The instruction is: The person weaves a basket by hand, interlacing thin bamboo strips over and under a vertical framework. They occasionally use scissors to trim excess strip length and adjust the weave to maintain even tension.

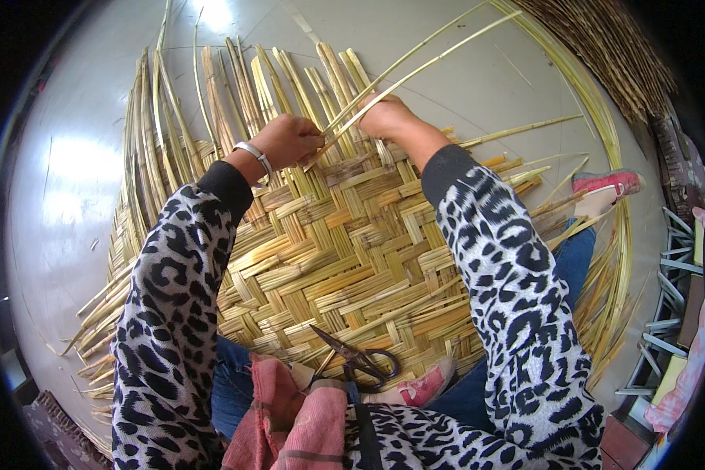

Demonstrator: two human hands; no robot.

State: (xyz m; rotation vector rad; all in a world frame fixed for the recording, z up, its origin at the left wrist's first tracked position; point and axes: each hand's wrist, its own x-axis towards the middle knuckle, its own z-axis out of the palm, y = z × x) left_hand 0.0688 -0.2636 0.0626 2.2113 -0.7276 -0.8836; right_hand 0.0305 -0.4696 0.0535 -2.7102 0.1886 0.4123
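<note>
Two long pale reed strips [415,66] pinched at far edge of woven reed mat [345,251], running up-right over grey floor [78,196]. Left hand [288,139] clenched on strip ends at weave edge; right hand [384,116] closed around same strips just beside. Mat centre woven tight, looks over half done; far and left strands [211,86] loose, unwoven. One pair of scissors [360,362] lying on near edge. Two pink shoes [607,184], one each side. One bracelet on left wrist.
</note>
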